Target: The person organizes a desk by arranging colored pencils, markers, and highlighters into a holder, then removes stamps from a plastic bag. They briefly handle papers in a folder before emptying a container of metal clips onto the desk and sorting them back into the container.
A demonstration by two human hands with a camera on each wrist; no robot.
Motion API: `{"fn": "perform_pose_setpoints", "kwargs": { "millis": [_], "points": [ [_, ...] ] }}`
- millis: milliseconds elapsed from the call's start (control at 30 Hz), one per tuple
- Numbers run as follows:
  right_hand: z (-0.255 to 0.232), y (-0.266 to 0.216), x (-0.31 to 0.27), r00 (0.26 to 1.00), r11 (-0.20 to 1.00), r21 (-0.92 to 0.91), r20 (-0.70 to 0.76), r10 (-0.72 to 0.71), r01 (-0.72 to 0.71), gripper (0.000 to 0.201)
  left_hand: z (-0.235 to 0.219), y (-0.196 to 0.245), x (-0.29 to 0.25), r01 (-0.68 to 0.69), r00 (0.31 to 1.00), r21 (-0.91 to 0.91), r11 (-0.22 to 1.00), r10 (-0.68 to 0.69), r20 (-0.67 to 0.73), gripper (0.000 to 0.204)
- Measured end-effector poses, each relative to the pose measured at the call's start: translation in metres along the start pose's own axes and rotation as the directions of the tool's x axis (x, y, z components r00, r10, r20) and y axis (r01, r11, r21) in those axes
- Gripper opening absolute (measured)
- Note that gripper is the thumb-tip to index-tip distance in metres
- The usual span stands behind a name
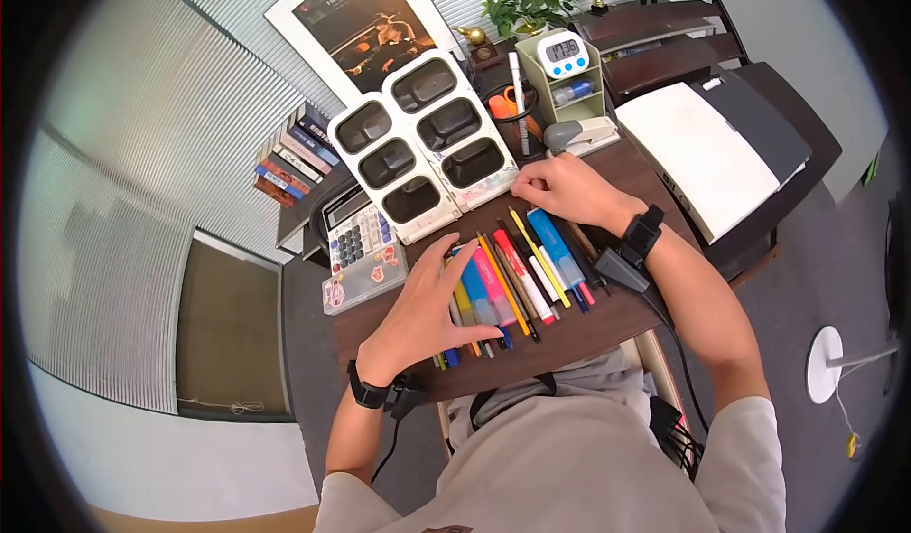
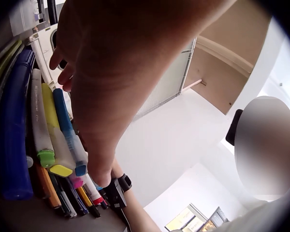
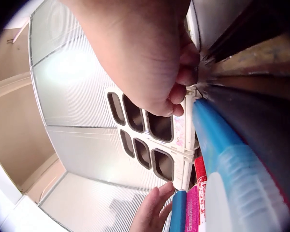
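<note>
In the head view a row of pens, markers and highlighters lies side by side on the dark table, among them a pink highlighter (image 1: 493, 286), a blue highlighter (image 1: 555, 248) and a red-and-white marker (image 1: 522, 272). The left hand (image 1: 418, 310) arches over the row's left part, thumb and fingers spread, nothing gripped. Beside the lower right corner of a white six-compartment organizer (image 1: 486, 193), the right hand (image 1: 579, 191) hovers with loosely bent fingers; no object shows in it. The left wrist view has a thick blue marker (image 2: 14, 125) near the left hand (image 2: 106, 82).
Left of the organizer are a calculator (image 1: 349, 243), a clear case with stickers (image 1: 365, 281) and stacked books (image 1: 296, 156). Behind the right hand stand a stapler (image 1: 593, 134), a mesh pen cup (image 1: 520, 120) and a holder with a timer (image 1: 564, 54). A cable hangs by the right wrist.
</note>
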State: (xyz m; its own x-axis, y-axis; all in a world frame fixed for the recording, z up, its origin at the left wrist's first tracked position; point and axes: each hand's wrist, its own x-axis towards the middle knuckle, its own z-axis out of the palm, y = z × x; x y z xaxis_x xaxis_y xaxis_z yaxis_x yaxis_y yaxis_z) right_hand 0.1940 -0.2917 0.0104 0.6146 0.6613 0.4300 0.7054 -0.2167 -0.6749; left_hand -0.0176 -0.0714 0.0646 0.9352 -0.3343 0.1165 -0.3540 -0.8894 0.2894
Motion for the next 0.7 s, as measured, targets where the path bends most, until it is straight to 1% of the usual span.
{"fn": "perform_pose_setpoints", "kwargs": {
  "millis": [33,100,233,333,400,467,500,567,633,700],
  "points": [
    [0.001,0.002,0.001,0.998,0.999,-0.011,-0.019,-0.054,0.054,0.023,0.0,-0.001,0.001,-0.006,1.0,0.0,1.0,0.006,0.011,0.111],
    [0.0,0.004,0.0,0.998,0.999,-0.016,-0.028,-0.048,0.048,0.023,0.0,-0.003,0.002,-0.012,0.995,0.004,1.0,0.012,0.102,0.112],
    [0.001,0.005,0.001,0.998,0.998,-0.014,-0.039,-0.053,0.053,0.022,0.002,0.001,0.003,-0.005,0.994,-0.001,1.0,0.005,0.108,0.11],
    [0.0,0.007,0.001,0.996,0.996,-0.044,-0.051,-0.078,0.076,0.022,-0.002,0.006,0.007,0.007,0.995,-0.003,1.0,-0.007,0.096,0.107],
    [0.0,0.007,0.0,0.993,0.993,-0.066,-0.06,-0.099,0.095,0.022,-0.006,0.014,0.013,-0.037,0.998,0.041,0.998,0.035,0.047,0.104],
    [-0.002,0.006,0.001,0.995,0.997,-0.029,-0.067,-0.067,0.065,0.023,-0.008,0.022,0.021,-0.051,0.998,0.041,0.998,0.05,0.038,0.103],
    [-0.002,0.006,0.002,0.995,0.997,-0.026,-0.066,-0.068,0.067,0.023,-0.009,0.026,0.026,-0.073,0.997,0.042,0.996,0.071,0.029,0.103],
    [-0.006,0.004,0.002,0.998,1.0,-0.015,-0.062,-0.005,0.004,0.024,-0.009,0.031,0.034,-0.078,0.996,0.029,0.997,0.077,0.035,0.102],
    [-0.011,0.001,0.001,0.998,1.0,-0.025,-0.063,0.008,-0.01,0.024,-0.007,0.031,0.044,-0.096,0.994,0.009,0.995,0.096,0.045,0.1],
    [-0.012,-0.001,0.0,0.999,0.999,-0.021,-0.043,0.028,-0.029,0.025,-0.002,0.029,0.051,-0.162,0.986,0.021,0.986,0.163,-0.034,0.097]
  ]
}}
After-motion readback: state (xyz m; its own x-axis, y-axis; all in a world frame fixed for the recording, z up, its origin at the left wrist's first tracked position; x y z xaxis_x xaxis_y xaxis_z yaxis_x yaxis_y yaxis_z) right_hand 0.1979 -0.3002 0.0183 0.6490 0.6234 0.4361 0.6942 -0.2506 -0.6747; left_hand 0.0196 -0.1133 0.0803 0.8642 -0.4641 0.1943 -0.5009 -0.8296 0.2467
